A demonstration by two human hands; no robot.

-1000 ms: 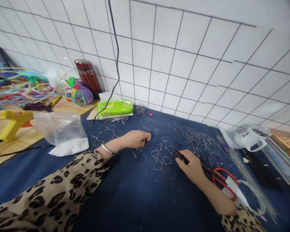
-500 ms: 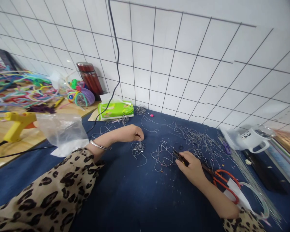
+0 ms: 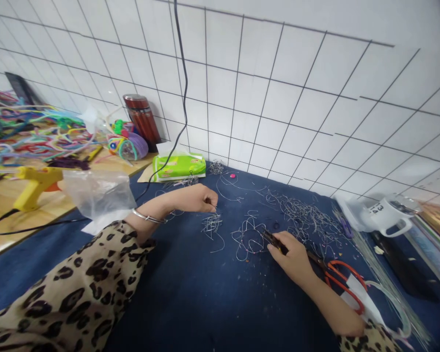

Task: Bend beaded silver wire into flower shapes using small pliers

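Observation:
My left hand [image 3: 196, 199] is raised a little above the blue cloth [image 3: 212, 303], its fingers pinched together just above a small tangle of thin silver wire [image 3: 211, 225]; whether it grips a strand I cannot make out. My right hand [image 3: 295, 258] rests on the cloth, closed round a dark tool [image 3: 272, 239] whose tip points at a looped wire piece [image 3: 247, 239]. A heap of cut wire scraps [image 3: 300, 217] lies beyond both hands.
Red-handled scissors [image 3: 342, 281] lie right of my right hand. A white mug [image 3: 386, 215] stands at the right. A green tissue pack [image 3: 179, 166], a red flask [image 3: 143, 120], a clear plastic bag [image 3: 99, 195], a yellow glue gun [image 3: 34, 183] and coloured pipe cleaners [image 3: 33, 137] sit left.
My left hand has lifted off the cloth and drawn slightly left, leaving the small wire tangle exposed beneath its fingertips. My right hand has stayed put with its tool.

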